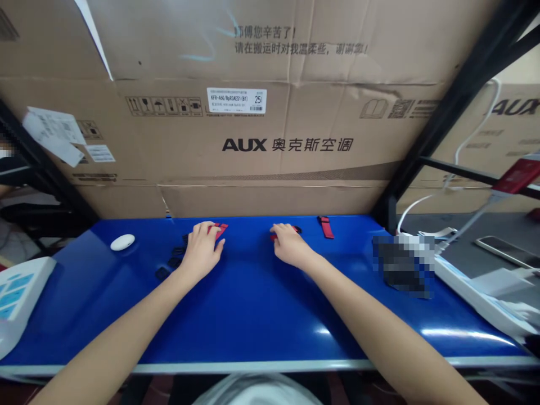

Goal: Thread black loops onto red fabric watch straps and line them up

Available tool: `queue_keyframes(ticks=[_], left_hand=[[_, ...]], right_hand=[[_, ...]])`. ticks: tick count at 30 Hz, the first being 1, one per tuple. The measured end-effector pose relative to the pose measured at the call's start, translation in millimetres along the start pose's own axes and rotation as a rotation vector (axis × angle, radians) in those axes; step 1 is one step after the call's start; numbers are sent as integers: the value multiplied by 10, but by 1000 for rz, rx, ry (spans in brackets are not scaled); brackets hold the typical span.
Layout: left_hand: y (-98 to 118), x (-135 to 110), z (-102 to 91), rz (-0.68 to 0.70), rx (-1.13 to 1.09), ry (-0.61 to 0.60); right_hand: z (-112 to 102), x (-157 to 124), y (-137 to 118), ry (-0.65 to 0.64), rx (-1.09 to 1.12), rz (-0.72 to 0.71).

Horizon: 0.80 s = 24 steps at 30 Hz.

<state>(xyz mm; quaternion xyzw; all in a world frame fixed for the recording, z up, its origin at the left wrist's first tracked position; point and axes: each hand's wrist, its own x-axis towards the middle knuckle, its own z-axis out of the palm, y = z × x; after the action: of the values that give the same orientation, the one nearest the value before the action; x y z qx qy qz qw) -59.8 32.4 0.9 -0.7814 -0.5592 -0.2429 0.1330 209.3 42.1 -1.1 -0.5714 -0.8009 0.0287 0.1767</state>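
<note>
My left hand (201, 250) rests low over the far left part of the blue table (248, 315), its thumb held apart from the fingers. Short red straps (221, 229) show just beyond its fingertips. Several black plastic buckles (174, 262) lie beside and partly under it. My right hand (290, 245) is closed over a red strap (273, 237) with a black end, most of which the fingers hide. Farther right lies another red strap (326, 229) with a black buckle at its top, untouched.
A large cardboard box (261, 169) stands along the table's back edge. At left are a white oval object (122, 242) and a white device with blue keys (17, 292). A white power strip (476, 292) with cables and a blurred dark object (403, 267) lie at right.
</note>
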Motion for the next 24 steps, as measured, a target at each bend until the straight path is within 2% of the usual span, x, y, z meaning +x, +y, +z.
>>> queue_keyframes(ticks=[3,6,8,12,15,17,20,24], left_hand=[[208,-57,55,145,-99,-39],[354,-116,145,233,-192,-105],[411,-138,186,260,-248,-123],[479,-140,182,239,-333,-159],[498,-131,169,220,-351,-191],[485,-127,183,218,-349,-197],[440,-128,224,226,-350,-197],[407,-123,246,245,-377,-209]], right_hand=[[17,80,243,70,-32,2],[47,134,454,10,23,-7],[69,144,472,-28,105,-41],[123,99,199,-18,241,-200],[154,28,-76,4,230,-384],[157,-22,-197,4,224,-441],[145,-78,-256,-32,280,-424],[149,-89,-234,-73,433,-329]])
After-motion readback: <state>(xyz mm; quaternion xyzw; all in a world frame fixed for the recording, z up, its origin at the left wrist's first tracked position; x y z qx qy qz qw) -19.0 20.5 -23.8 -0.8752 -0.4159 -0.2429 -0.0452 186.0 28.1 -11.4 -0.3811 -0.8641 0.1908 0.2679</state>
